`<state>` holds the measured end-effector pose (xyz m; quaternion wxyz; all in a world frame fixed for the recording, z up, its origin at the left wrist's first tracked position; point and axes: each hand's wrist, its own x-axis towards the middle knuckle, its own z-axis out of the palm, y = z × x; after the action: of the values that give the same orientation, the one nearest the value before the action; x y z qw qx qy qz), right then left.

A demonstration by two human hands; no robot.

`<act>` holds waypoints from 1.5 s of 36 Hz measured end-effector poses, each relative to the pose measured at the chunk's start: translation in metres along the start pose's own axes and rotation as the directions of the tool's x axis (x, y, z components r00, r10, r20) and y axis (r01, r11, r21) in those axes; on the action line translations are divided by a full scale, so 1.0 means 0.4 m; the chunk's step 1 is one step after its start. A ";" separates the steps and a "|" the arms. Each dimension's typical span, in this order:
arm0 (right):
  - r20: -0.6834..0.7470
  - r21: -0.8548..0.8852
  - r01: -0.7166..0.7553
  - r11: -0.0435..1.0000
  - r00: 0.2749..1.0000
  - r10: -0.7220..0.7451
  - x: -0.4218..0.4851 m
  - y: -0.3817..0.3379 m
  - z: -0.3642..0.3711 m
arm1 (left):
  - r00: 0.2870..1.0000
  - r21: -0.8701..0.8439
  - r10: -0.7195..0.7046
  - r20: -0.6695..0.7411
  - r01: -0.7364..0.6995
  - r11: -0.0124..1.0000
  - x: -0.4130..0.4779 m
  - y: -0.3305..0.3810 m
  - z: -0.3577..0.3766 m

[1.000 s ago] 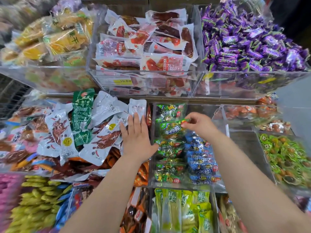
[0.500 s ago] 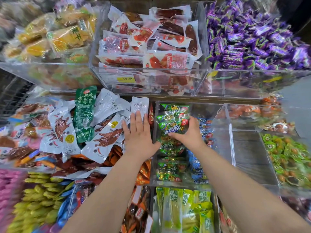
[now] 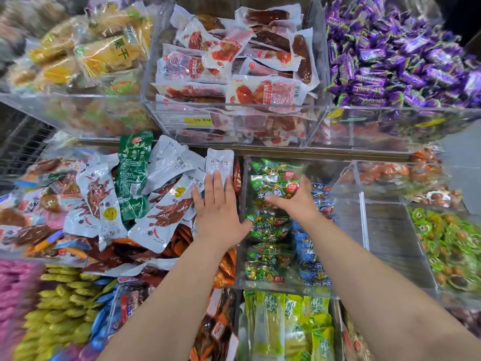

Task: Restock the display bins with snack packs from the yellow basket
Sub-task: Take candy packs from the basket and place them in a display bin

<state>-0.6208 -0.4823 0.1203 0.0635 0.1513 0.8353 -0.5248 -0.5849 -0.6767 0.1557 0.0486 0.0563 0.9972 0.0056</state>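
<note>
Atop green packs (image 3: 273, 192) — right hand (image 3: 299, 204) now pressed flat.

Room lies in the clear bin (image 3: 390, 243), beyond its acrylic divider (image 3: 364, 222).

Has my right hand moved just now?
Yes. The right hand shifted left, off the blue foil packs onto the green foil packs, nearer the clear acrylic bin's left wall.
</note>
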 end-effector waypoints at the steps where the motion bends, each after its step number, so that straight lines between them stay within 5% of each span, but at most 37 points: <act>1: 0.005 0.015 0.036 0.999 0.999 -0.036 0.002 -0.007 0.008 | 1.000 -0.003 -0.002 0.000 0.002 1.000 0.000 0.002 -0.001; 8: -0.039 0.122 0.152 0.981 0.988 -0.148 -0.021 -0.022 0.013 | 1.000 0.002 -0.012 -0.004 0.012 1.000 -0.003 0.005 -0.003; 18: 0.066 0.115 -0.106 0.988 0.993 0.099 0.045 -0.027 0.008 | 1.000 -0.005 -0.015 0.009 0.015 1.000 -0.005 0.008 -0.011; 23: -0.354 0.034 0.002 0.999 0.935 0.010 -0.001 -0.022 0.033 | 1.000 -0.008 -0.010 -0.008 0.010 1.000 -0.003 0.006 -0.004; 25: -0.417 0.045 0.098 0.994 0.906 -0.071 -0.044 -0.011 0.067 | 1.000 -0.002 -0.010 -0.015 0.010 1.000 -0.003 0.005 -0.001; 31: -0.328 -0.159 0.122 0.980 0.929 -0.169 -0.022 -0.036 0.144 | 0.999 -0.006 -0.013 -0.032 0.013 1.000 -0.001 0.006 0.006; 43: -0.165 -0.230 -0.048 0.972 0.986 0.010 -0.034 -0.037 0.093 | 1.000 0.005 -0.028 0.003 0.028 1.000 0.003 0.004 0.003; 49: -0.176 -0.030 -0.053 0.998 0.983 0.047 -0.093 -0.029 0.018 | 1.000 -0.096 -0.020 -0.001 0.020 0.995 -0.020 -0.001 -0.031; 54: -0.163 0.100 -0.026 0.995 0.986 0.042 -0.166 -0.017 -0.067 | 0.977 -0.171 0.026 -0.211 -0.063 0.983 -0.109 0.055 -0.061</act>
<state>-0.5586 -0.4737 0.1555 -0.0042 0.2113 0.8083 -0.5494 -0.5418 -0.6599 0.1846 -0.0513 0.0732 0.9909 0.1010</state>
